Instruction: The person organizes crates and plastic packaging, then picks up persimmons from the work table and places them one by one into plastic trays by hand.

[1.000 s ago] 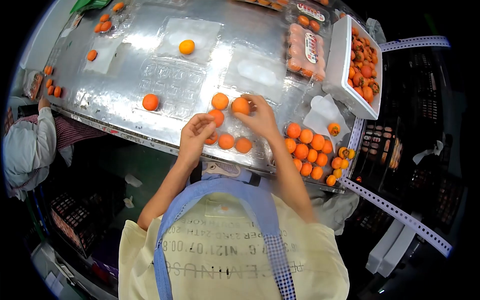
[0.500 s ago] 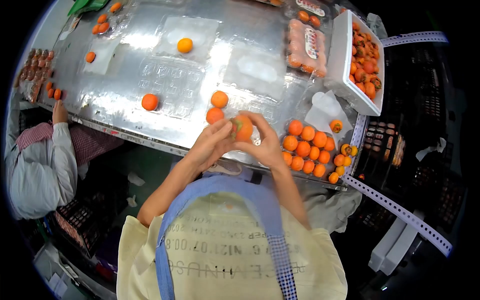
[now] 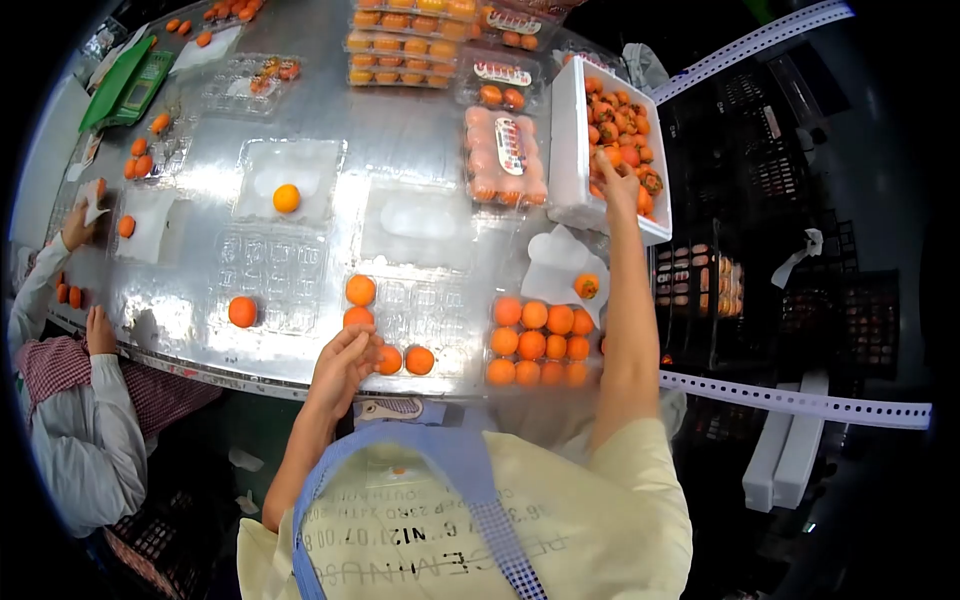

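Observation:
My right hand (image 3: 618,188) reaches into a white foam box (image 3: 570,150) at the right, its fingers apart over the heaped persimmons (image 3: 620,118). Whether the fingertips touch one is unclear. Near the table's front edge is my left hand (image 3: 345,362), with loosely bent, parted fingers beside a persimmon (image 3: 389,360). That fruit lies in a clear moulded tray (image 3: 425,312) along with several others, including one (image 3: 360,290) at the tray's left side. To the right, another tray is filled with rows of persimmons (image 3: 532,345).
One persimmon (image 3: 587,286) rests on a white sheet (image 3: 550,258). Packed boxes (image 3: 507,155) and stacked trays (image 3: 405,45) stand farther back. At left, a co-worker's hands (image 3: 80,222) are over the table, near a green scale (image 3: 130,90). A perforated metal strip (image 3: 800,402) juts out at right.
Both hands held a persimmon between them earlier; now they are apart. My right hand has moved to the foam box. Two persimmons now lie along the tray's front. The view has shifted.

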`<state>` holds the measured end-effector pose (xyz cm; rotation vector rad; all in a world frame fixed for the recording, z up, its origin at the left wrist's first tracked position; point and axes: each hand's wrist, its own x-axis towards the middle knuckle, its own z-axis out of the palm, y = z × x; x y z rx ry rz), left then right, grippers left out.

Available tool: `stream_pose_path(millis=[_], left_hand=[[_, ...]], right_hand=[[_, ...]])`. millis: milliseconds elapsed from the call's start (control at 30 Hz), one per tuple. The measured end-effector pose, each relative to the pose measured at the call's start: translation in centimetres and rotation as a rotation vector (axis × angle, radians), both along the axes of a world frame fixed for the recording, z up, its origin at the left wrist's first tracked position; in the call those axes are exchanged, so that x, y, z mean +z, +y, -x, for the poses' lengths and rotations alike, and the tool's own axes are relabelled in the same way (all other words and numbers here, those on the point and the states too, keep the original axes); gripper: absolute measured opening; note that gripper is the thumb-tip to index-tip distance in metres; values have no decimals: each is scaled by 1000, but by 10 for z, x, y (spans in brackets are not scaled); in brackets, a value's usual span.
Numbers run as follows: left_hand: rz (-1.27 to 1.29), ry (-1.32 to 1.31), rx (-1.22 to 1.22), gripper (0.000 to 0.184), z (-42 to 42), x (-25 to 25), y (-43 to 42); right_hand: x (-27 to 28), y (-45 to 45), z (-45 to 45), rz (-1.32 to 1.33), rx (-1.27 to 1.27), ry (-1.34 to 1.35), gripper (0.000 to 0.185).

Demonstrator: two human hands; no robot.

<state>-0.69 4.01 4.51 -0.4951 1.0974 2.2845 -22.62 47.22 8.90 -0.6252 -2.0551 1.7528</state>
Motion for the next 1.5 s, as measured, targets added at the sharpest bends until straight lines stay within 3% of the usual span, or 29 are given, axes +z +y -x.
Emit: stream_pose_path(millis=[33, 167, 200, 300, 467, 600, 733, 833, 933, 1033, 1233, 1500], left_hand=[[4, -1, 6, 20, 0, -1, 0], [11, -5, 47, 18, 2, -2, 1], [11, -11, 61, 18, 1, -2, 0], [-14, 7, 95, 18, 1, -10, -3], [42, -48, 328, 23, 6, -6, -16], [14, -72, 468, 21, 6, -14, -35], [-15, -96, 506, 20, 0, -14, -38], [-49, -84, 469, 21, -6, -19, -37], [-72, -77, 437, 21, -7, -16, -36], [-84, -66, 413, 19, -7, -15, -36], [-77, -79, 400, 19, -6, -13, -32], [-64, -68, 373, 19, -6, -17, -28]], right_hand=[[-7, 17, 14, -83, -85, -21, 60], [-57, 86, 53, -355, -141, 72, 68], [-57, 80, 51, -266, -100, 74, 65], [-23, 15, 9, -43, 14, 43, 51], [-34, -73, -50, -117, 224, 39, 30], [-64, -166, -101, -181, 616, -47, 25], [-71, -254, -135, -395, 919, -86, 30], [-76, -285, -131, -795, 968, 166, 33], [-84, -299, -124, -945, 1000, 183, 30], [-83, -301, -120, -1039, 1111, 5, 30], [-74, -301, -117, -1080, 1147, -111, 30], [-78, -289, -126, -938, 1130, -60, 45]])
